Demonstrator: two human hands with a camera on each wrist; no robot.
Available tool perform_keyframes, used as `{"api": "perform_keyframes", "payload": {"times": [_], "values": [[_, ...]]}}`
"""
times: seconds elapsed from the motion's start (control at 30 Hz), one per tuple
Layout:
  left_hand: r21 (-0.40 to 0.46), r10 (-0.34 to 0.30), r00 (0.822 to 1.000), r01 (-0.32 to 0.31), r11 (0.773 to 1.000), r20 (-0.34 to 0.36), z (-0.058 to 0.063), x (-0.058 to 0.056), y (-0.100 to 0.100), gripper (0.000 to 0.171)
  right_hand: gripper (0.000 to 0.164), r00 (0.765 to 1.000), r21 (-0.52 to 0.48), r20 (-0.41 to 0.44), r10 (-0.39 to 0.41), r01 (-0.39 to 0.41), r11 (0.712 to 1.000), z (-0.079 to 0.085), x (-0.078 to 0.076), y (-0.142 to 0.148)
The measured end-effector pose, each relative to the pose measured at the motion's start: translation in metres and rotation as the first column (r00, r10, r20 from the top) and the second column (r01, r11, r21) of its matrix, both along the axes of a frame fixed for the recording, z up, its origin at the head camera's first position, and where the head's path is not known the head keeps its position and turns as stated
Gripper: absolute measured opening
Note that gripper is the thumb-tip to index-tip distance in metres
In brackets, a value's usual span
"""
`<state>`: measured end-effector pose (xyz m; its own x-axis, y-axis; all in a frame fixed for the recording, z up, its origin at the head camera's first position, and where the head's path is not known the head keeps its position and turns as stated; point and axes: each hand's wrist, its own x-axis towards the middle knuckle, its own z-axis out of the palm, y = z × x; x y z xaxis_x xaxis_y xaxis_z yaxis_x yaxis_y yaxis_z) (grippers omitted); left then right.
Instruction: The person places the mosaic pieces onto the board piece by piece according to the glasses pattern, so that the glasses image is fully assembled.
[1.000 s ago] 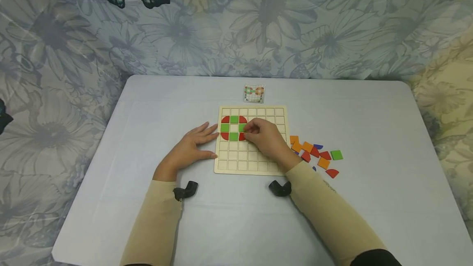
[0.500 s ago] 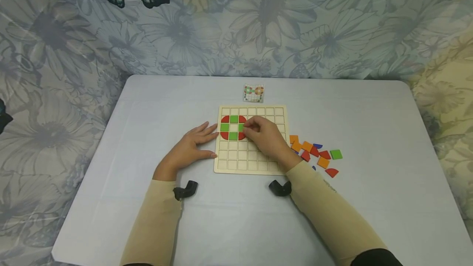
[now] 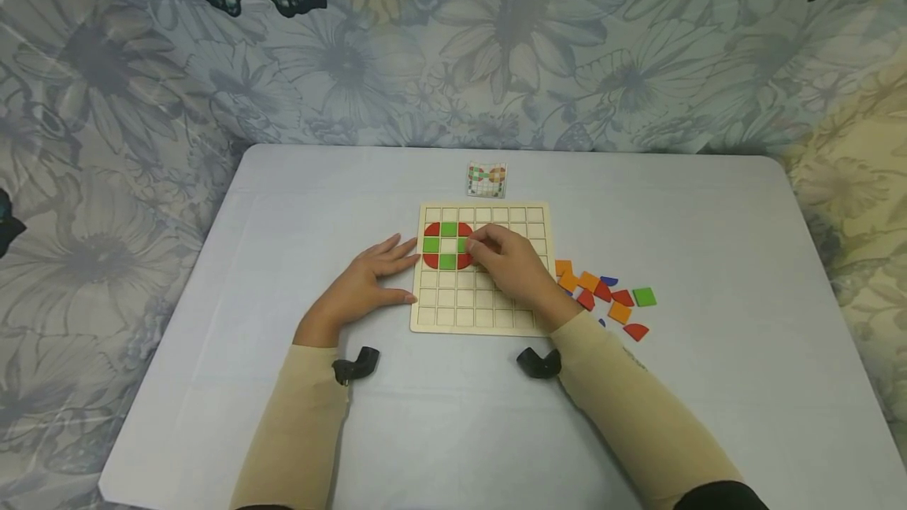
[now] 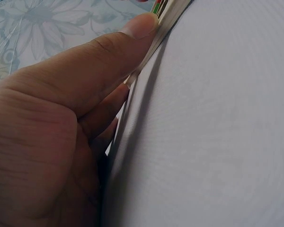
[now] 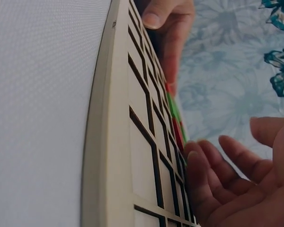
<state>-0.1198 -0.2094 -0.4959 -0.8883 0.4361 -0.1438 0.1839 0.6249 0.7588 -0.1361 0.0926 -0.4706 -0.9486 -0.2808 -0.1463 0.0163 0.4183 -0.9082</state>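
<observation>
Green tile [image 3: 462, 245]: square, no long axis; in the right side of a ring of red and green pieces, lying immediately left of the right hand's fingertips, that hand the nearer.
Right hand [image 3: 506, 258]: fingers bent, tips at the tile; whether pinching or merely touching, cannot tell.
Board [image 3: 453, 313]: pale, gridded, roughly square, beneath ring and right hand.
Left hand [image 3: 361, 286]: fingers spread, unclenched, tips at the board's left edge.
Card [image 3: 486, 179]: patterned, beyond the board.
Loose pieces [image 3: 620, 312]: orange, red, blue, green; right of board.
Table [image 3: 212, 258]: white, beneath all.
</observation>
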Motion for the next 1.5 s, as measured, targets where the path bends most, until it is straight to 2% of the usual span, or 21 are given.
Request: {"api": "perform_keyframes", "payload": {"times": [0.23,0.4,0.53,0.83,1.0,1.33,1.5], "values": [[-0.002,-0.008,1.000,0.008,1.000,-0.006,-0.001,-0.001,-0.001,0.080,0.046,1.000,-0.146,0.022,0.014,-0.011,0.989,0.001,0.001,0.009],[0.001,-0.008,1.000,0.008,1.000,-0.003,-0.002,-0.001,-0.001,0.080,0.047,0.999,-0.247,-0.007,0.036,-0.037,0.968,0.010,0.002,0.020],[-0.001,-0.004,1.000,0.004,1.000,0.001,-0.002,-0.001,-0.001,0.081,0.049,0.999,-0.288,-0.026,0.043,-0.049,0.956,0.015,0.004,0.031],[-0.013,-0.005,1.000,0.005,1.000,0.004,-0.002,-0.001,0.000,0.082,0.055,0.993,-0.303,-0.114,0.041,-0.074,0.950,0.021,0.011,0.065],[-0.011,-0.001,1.000,0.001,1.000,0.008,-0.002,0.000,0.000,0.081,0.056,0.990,-0.330,-0.133,0.035,-0.077,0.941,0.022,0.015,0.082],[-0.011,-0.001,1.000,0.001,1.000,0.006,-0.002,0.000,0.000,0.081,0.052,0.989,-0.257,-0.141,-0.045,0.007,0.966,0.016,0.023,0.115],[-0.011,-0.004,1.000,0.004,1.000,0.000,-0.002,0.000,0.000,0.081,0.051,0.984,-0.189,-0.153,-0.090,0.060,0.980,0.010,0.025,0.129]]}}
